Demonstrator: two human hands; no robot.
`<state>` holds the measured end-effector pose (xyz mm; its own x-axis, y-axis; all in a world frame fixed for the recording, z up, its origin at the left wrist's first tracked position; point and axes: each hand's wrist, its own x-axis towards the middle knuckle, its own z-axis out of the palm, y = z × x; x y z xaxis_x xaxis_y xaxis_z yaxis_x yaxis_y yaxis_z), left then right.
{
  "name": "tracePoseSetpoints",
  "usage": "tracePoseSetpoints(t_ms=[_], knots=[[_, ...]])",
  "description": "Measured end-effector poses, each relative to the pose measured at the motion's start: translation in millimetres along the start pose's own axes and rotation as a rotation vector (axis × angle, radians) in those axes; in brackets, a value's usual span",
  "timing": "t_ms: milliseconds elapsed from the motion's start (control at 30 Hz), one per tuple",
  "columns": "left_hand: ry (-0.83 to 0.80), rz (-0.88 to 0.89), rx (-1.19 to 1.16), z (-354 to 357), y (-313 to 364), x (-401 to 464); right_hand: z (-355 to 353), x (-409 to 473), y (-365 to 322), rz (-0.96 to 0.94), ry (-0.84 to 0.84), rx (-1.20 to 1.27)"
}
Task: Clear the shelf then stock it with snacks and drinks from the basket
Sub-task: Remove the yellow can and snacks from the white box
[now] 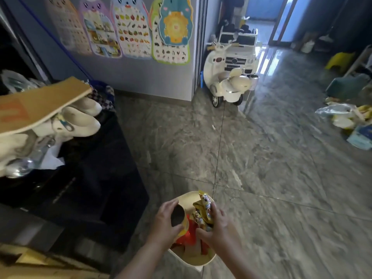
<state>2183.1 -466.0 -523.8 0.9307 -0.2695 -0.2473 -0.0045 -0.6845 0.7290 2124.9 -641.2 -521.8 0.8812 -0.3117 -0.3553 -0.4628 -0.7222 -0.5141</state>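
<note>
Both hands are reaching into the cream basket (201, 260) standing on the grey tiled floor (281, 178). Left hand (163, 222) is wrapping its fingers (171, 205) round a can (178, 218), dark end facing up. Right hand (217, 228) is pinching a yellow snack packet (204, 208), thumb and fingers closed on it. Orange packets (186, 236) are lying deeper in the basket. A dark cabinet (90, 178) is standing to the left.
</note>
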Motion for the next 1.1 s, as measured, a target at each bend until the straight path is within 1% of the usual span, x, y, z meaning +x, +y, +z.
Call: tracePoseSetpoints(t_ms=[167, 300, 467, 567, 733, 833, 933, 1100], knots=[[0.002, -0.043, 0.051, 27.8, -25.7, 11.9, 40.7, 21.0, 10.9, 0.001, 0.018, 0.011], [-0.041, -0.093, 0.048, 29.0, -37.1, 1.2, 56.7, 20.4, 13.4, -0.034, -0.059, 0.037], [-0.003, -0.142, -0.005, -18.3, -26.0, -29.5, 32.7, -2.0, -0.7, -0.062, -0.018, 0.044], [0.045, -0.146, 0.016, -63.3, -16.4, -62.1, -0.2, -31.1, -29.1, -0.127, -0.049, 0.005], [0.143, -0.199, 0.099, -138.3, -3.6, -148.7, -43.9, -91.0, -65.0, -0.274, -0.022, -0.07], [0.186, -0.19, 0.115, -176.1, 1.8, -213.9, -65.7, -139.8, -89.4, -0.358, 0.042, -0.145], [0.238, -0.157, 0.142, -203.0, 2.0, -284.7, -79.4, -195.6, -106.1, -0.445, 0.094, -0.157], [0.317, -0.063, 0.193, -235.6, -0.5, -414.2, -82.4, -314.2, -119.4, -0.504, 0.2, -0.122]])
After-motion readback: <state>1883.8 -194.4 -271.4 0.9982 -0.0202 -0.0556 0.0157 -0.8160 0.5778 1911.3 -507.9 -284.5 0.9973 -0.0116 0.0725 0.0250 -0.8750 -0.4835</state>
